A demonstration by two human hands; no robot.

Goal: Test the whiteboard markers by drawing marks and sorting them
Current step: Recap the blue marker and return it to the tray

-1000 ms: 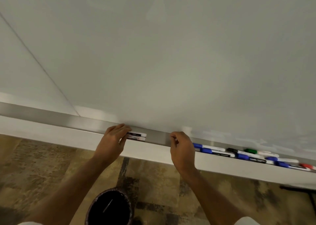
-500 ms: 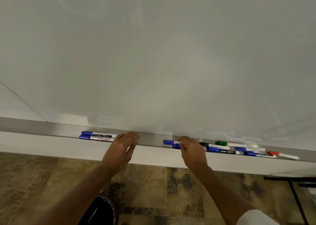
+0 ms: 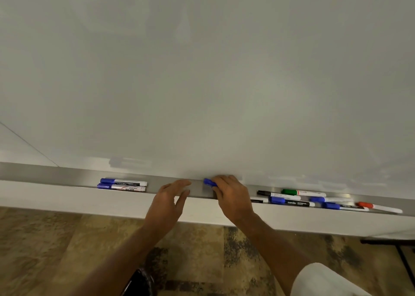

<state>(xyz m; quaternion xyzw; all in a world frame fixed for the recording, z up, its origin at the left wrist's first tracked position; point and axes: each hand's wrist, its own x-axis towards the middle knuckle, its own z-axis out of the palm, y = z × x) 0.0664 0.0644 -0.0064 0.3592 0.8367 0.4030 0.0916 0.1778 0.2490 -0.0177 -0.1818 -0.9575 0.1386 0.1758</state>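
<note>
We now have a blue-capped marker (image 3: 210, 182) pinched in our right hand (image 3: 232, 198), its cap poking out past the fingers toward our left hand (image 3: 168, 200). Half a second ago that hand was only reaching into the pile on the tray (image 3: 56, 175); now it has closed on one pen and drawn it clear of the rest. Our left hand has let go of the two blue markers (image 3: 122, 184), which lie beyond its outer side, and it hovers spread and empty just beside the cap. We judge it is coming over to pull the cap off. The untested pile (image 3: 314, 200) lies on the far side of our right hand. The whiteboard (image 3: 202, 82) above both hands carries no mark.
</note>
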